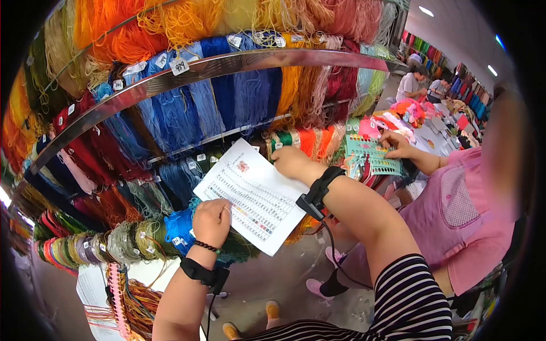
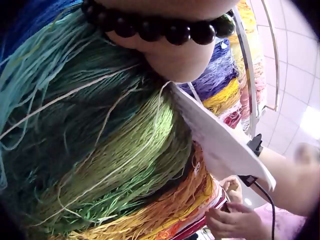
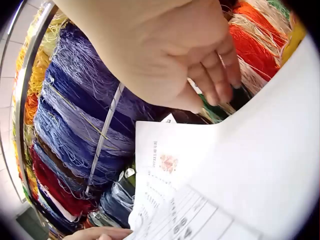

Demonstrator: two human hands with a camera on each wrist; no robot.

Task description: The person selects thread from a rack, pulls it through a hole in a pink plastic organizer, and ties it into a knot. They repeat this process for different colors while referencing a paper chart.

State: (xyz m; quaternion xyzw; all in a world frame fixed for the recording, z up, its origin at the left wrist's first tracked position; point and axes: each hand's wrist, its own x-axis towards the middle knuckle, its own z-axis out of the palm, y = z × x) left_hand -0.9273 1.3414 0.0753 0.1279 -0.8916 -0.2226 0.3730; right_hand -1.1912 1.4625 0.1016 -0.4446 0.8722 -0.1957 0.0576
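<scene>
A white printed sheet (image 1: 250, 199) with a small red picture and rows of a table is tilted before the thread rack. My left hand (image 1: 211, 223) pinches its lower left edge; in the left wrist view the sheet (image 2: 215, 135) runs out from beneath that hand. My right hand (image 1: 293, 162) reaches past the sheet's upper right edge to the green and orange skeins (image 1: 284, 139). In the right wrist view its palm faces the camera, the relaxed fingers (image 3: 212, 82) right at the green threads. Blue skeins (image 1: 181, 227) hang beside my left hand.
A curved metal rail (image 1: 227, 63) crosses the rack, with tagged skeins above and below. To the right, a person in pink (image 1: 455, 199) holds a green card with holes (image 1: 372, 153). Below left, a white table (image 1: 165, 273) bears brown threads. Other people sit farther back.
</scene>
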